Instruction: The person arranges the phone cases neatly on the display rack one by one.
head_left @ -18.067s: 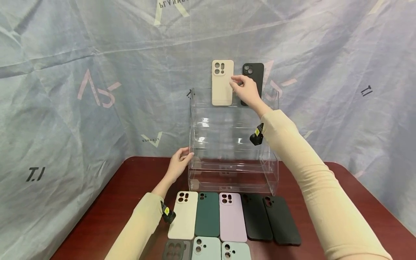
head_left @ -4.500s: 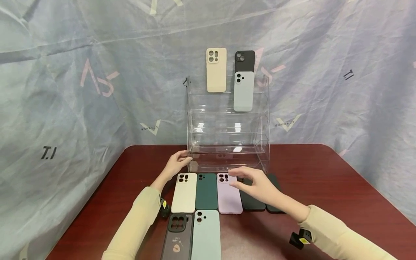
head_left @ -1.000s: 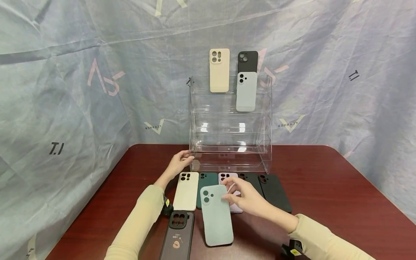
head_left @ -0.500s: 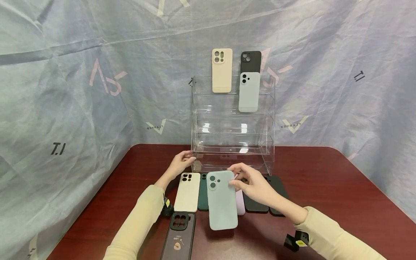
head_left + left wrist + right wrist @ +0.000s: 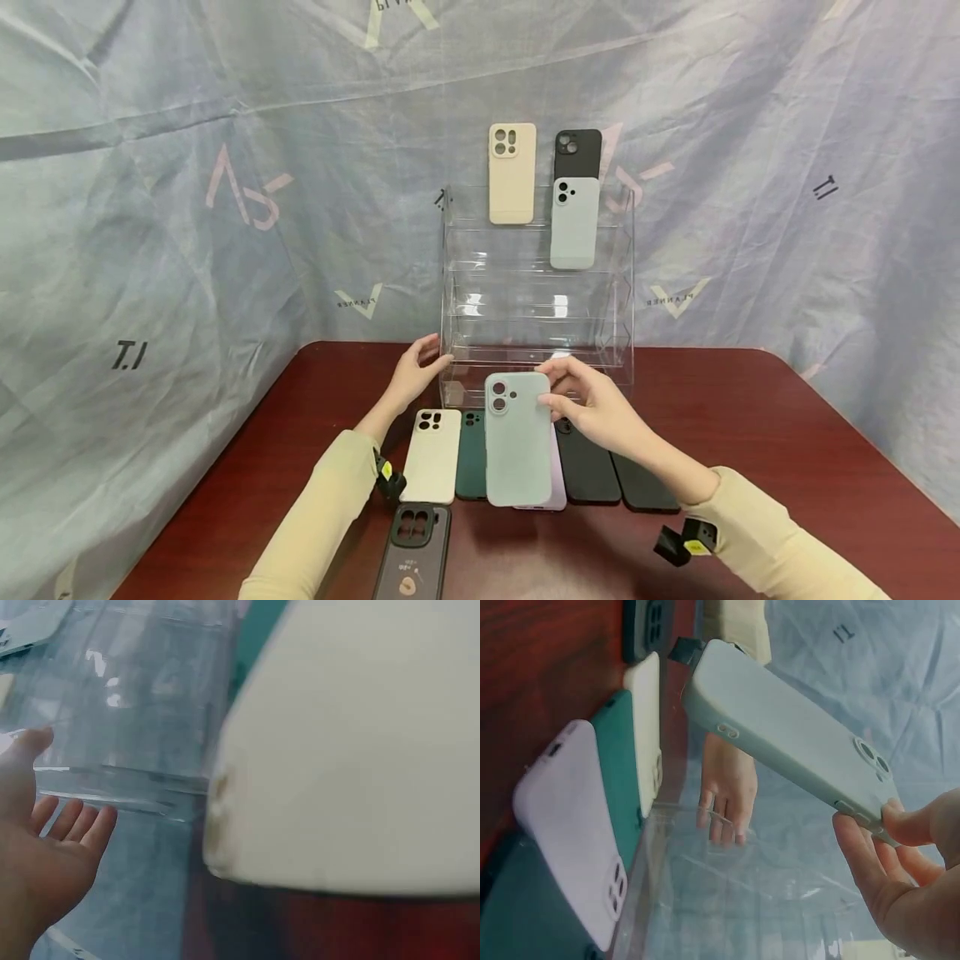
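The right hand [image 5: 917,896] pinches a pale case [image 5: 791,727].

Held case [image 5: 517,450]: upper right edge in right hand [image 5: 594,408]. Behind grip: rack [image 5: 517,296] bearing three cases [image 5: 573,225]. Left of grip: left hand [image 5: 414,372] at rack's side. Below: case row [image 5: 590,464] on table [image 5: 720,433]. Nearer, left: lone case [image 5: 414,557].

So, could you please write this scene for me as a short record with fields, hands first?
Right hand: grips mint case by its side edge, near the top
Left hand: at the left edge of the clear rack
Rack, top: cream case, black case
Rack, lower: pale blue case, partly covering the black one
Table, far row, from left: white case, green case, lilac case, two dark cases
Table, near: grey case
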{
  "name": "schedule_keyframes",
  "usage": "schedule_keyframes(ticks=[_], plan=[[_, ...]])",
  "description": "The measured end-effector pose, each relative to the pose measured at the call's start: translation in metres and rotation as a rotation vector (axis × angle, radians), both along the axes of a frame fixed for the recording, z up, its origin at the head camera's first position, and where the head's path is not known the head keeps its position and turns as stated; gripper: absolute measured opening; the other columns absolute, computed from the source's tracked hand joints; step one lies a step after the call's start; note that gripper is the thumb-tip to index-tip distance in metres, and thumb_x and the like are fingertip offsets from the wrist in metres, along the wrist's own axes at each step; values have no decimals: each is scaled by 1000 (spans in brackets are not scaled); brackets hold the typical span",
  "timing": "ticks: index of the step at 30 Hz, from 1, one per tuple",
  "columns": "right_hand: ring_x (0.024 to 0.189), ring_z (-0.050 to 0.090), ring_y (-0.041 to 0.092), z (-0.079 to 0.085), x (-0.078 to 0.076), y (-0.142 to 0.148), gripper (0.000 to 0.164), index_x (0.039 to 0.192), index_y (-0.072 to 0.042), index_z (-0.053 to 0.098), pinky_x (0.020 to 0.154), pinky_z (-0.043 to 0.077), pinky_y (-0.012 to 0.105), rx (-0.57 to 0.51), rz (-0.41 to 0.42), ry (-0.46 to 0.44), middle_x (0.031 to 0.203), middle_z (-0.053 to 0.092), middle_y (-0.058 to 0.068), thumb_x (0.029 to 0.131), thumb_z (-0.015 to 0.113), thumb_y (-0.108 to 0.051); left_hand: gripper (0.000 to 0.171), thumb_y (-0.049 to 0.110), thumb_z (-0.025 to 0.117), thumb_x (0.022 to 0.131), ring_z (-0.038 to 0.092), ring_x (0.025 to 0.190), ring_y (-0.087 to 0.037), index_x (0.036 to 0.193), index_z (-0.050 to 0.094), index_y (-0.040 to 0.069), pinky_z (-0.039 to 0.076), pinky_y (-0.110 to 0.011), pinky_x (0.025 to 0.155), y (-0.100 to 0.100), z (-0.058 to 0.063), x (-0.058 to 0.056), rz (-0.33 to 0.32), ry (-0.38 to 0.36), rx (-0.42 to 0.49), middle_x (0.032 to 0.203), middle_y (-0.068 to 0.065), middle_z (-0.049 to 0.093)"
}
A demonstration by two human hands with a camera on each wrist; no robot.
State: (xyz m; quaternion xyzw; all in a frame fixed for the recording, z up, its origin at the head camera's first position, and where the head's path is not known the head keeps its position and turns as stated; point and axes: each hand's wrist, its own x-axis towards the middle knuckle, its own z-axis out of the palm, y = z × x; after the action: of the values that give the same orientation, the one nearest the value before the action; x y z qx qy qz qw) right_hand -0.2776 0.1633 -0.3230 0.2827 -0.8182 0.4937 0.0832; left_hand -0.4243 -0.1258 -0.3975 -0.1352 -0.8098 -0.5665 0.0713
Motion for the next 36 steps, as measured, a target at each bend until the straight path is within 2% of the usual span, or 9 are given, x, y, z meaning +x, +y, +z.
schedule_keyframes(ticks=[4, 8, 15, 17, 23, 25, 31, 36], plan=[[76, 63, 19, 7, -5, 2, 32, 118, -12, 55, 65, 57, 30, -11, -2, -6, 100, 56, 11, 88, 66, -13, 59, 28, 61, 92, 43, 131, -27, 141, 39, 5, 39, -43, 107, 3, 14, -4, 24, 38, 44, 144, -14, 43], [78, 64, 22, 13, -9, 2, 32, 119, -12, 54, 68, 57, 31, -8, -9, -18, 103, 57, 11, 89, 65, -14, 56, 28, 59, 93, 44, 130, -29, 140, 41, 5, 40, -43, 106, 4, 22, -10, 64, 54, 36, 142, -16, 45], [79, 64, 17, 31, -19, 7, 34, 123, -12, 52, 69, 57, 31, -28, -30, 24, 107, 56, 12, 90, 63, -14, 51, 25, 60, 93, 45, 129, -31, 137, 45, 2, 40, -41, 106, 6, 21, -18, 105, 78, 91, 139, -18, 47], [78, 64, 14, 37, -22, 10, 35, 124, -10, 52, 71, 57, 33, -35, -34, 39, 105, 56, 12, 91, 63, -13, 49, 22, 60, 93, 46, 127, -32, 135, 47, 1, 41, -42, 106, 7, 22, -16, 111, 78, 113, 138, -19, 48], [80, 63, 11, 55, -33, 21, 36, 125, -6, 51, 70, 57, 34, -57, -28, 99, 106, 54, 11, 91, 61, -10, 44, 20, 61, 93, 52, 121, -32, 132, 51, 1, 44, -43, 102, 6, 21, -17, 94, 66, 144, 135, -17, 51], [79, 62, 10, 61, -37, 24, 36, 125, -6, 52, 68, 57, 29, -54, -36, 134, 106, 54, 11, 91, 61, -9, 44, 21, 61, 92, 54, 120, -30, 131, 52, 3, 45, -42, 101, 6, 17, -22, 85, 66, 143, 134, -15, 52], [77, 62, 5, 86, -54, 29, 35, 124, -3, 53, 67, 57, 26, -56, -80, 211, 106, 53, 9, 90, 62, -7, 46, 22, 59, 94, 52, 121, -32, 134, 48, 1, 44, -44, 102, 8, 24, -25, 47, 49, 113, 135, -19, 50], [76, 62, 4, 102, -73, 28, 36, 125, -2, 53, 69, 58, 26, -81, -126, 221, 105, 54, 5, 91, 62, -9, 47, 23, 58, 94, 50, 123, -34, 134, 46, 0, 42, -47, 102, 9, 27, -26, 29, 43, 99, 135, -21, 49]])
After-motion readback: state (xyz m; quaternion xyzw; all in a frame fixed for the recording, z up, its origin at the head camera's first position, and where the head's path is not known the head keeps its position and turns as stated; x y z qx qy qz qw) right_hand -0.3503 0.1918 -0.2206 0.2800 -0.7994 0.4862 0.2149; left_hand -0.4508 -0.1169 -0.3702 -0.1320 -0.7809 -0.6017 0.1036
